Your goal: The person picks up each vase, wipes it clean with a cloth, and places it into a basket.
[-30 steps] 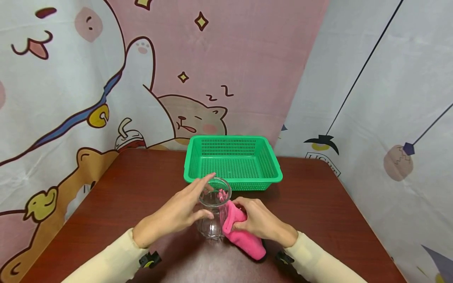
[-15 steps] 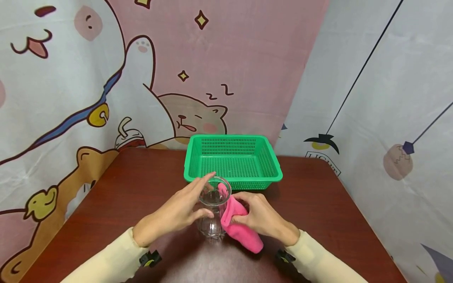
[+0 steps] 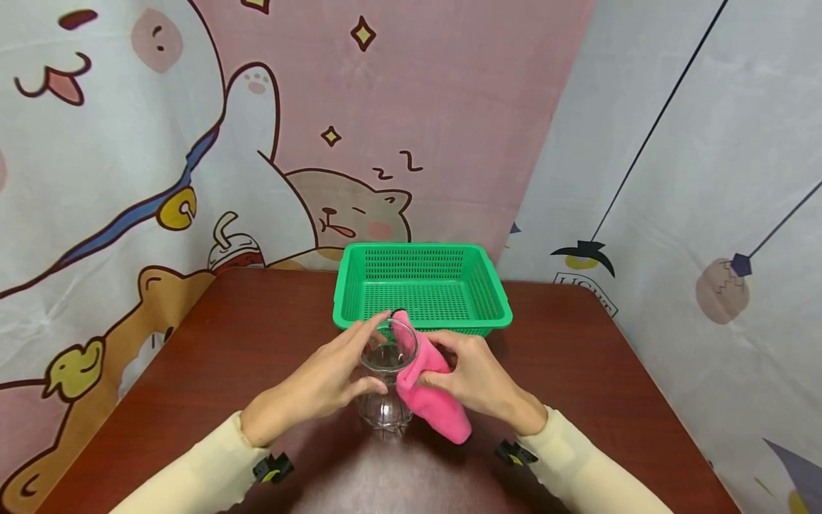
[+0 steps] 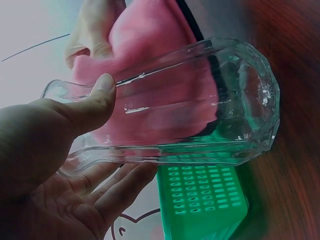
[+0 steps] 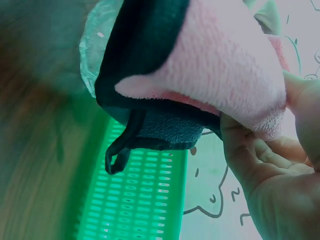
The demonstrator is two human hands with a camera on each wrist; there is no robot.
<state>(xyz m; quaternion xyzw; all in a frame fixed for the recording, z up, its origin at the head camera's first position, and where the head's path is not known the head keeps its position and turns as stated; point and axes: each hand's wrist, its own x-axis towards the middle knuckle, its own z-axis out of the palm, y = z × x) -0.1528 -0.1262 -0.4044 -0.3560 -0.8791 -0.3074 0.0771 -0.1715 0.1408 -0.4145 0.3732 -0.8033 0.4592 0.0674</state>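
Observation:
My left hand (image 3: 321,378) grips a clear glass vase (image 3: 385,410) near its flared neck, thumb on the near side and fingers on the far side. The vase stands upright, its mouth facing up, with a faceted base (image 4: 262,95) visible in the left wrist view. On its right side, my right hand (image 3: 481,375) pinches a folded pink cloth (image 3: 443,414) against the glass. Part of the cloth wraps behind the vase and shows through it. Dark edging and a small hanging loop (image 5: 119,162) appear on the cloth in the right wrist view.
Behind the vase, a green perforated plastic basket (image 3: 417,303) sits at the back of the reddish-brown table (image 3: 257,328). A cartoon-printed curtain (image 3: 449,107) hangs around the table's back and sides.
My right hand and the cloth have shifted upward and slightly left along the vase. A dark-edged cloth corner now shows above the rim. Left hand and vase have stayed put.

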